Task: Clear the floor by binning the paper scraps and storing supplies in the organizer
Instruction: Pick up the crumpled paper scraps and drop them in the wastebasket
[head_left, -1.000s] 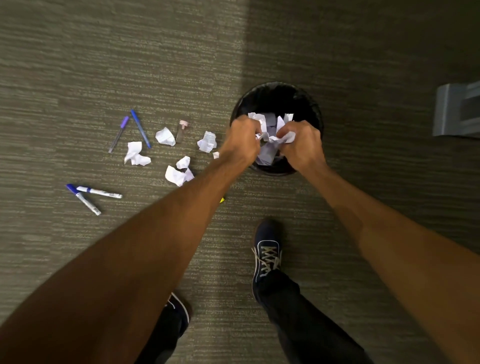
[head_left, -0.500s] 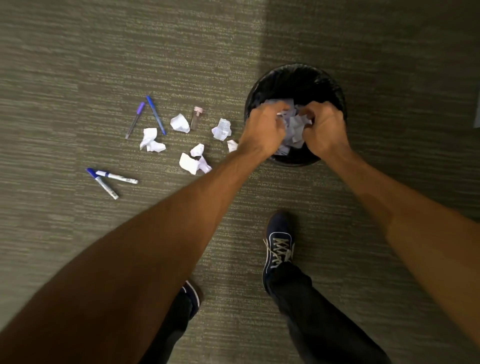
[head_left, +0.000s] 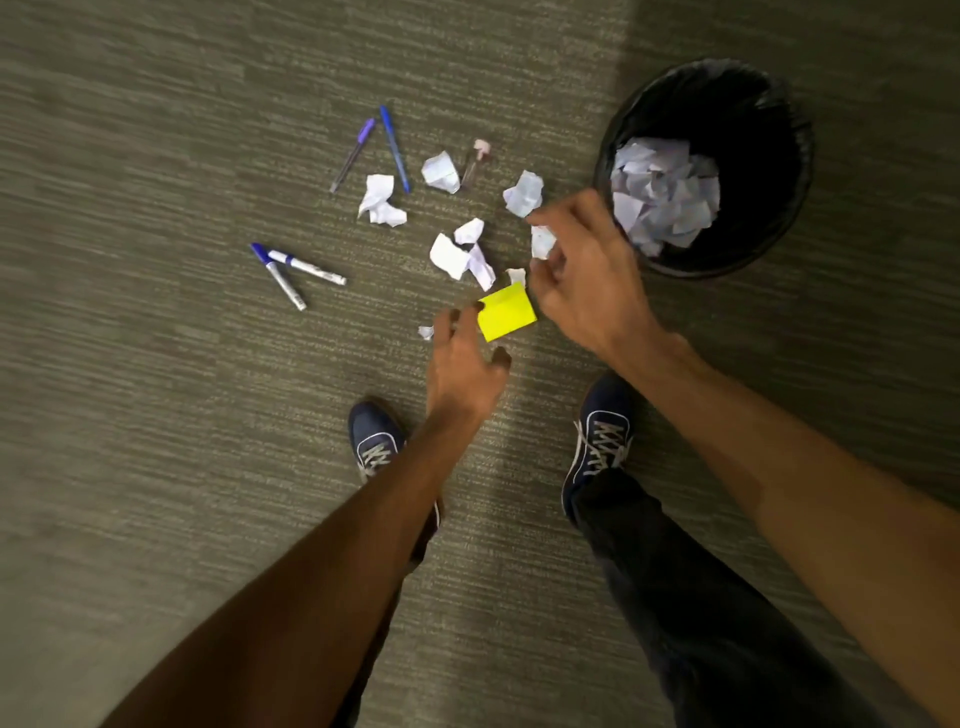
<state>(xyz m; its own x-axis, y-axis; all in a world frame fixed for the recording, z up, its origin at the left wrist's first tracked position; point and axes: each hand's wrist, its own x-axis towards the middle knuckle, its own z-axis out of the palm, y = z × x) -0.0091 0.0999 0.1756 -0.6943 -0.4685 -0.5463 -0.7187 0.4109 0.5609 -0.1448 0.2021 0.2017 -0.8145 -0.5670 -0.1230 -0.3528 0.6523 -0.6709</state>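
Several crumpled white paper scraps (head_left: 462, 254) lie on the carpet left of a black bin (head_left: 602, 171), which holds a pile of crumpled paper (head_left: 665, 192). My right hand (head_left: 587, 280) is low beside the bin, thumb and forefinger pinched around one small scrap (head_left: 543, 241). My left hand (head_left: 467, 364) is open, fingers spread at the left edge of a yellow sticky-note pad (head_left: 506, 312). A purple pen (head_left: 353, 156), a blue pen (head_left: 395, 148), two blue-capped markers (head_left: 291, 273) and a small pink-capped tube (head_left: 475, 161) lie further left. No organizer is in view.
My two dark blue shoes (head_left: 375, 441) (head_left: 600, 436) stand on the grey-green carpet just below the hands. A tiny scrap (head_left: 426, 331) lies left of my left hand. Bare carpet stretches to the left and in front.
Both hands left the bin, leaving the paper wad inside it. They swung left and down to the floor; the right closed on a small scrap and the left opened by the yellow pad.
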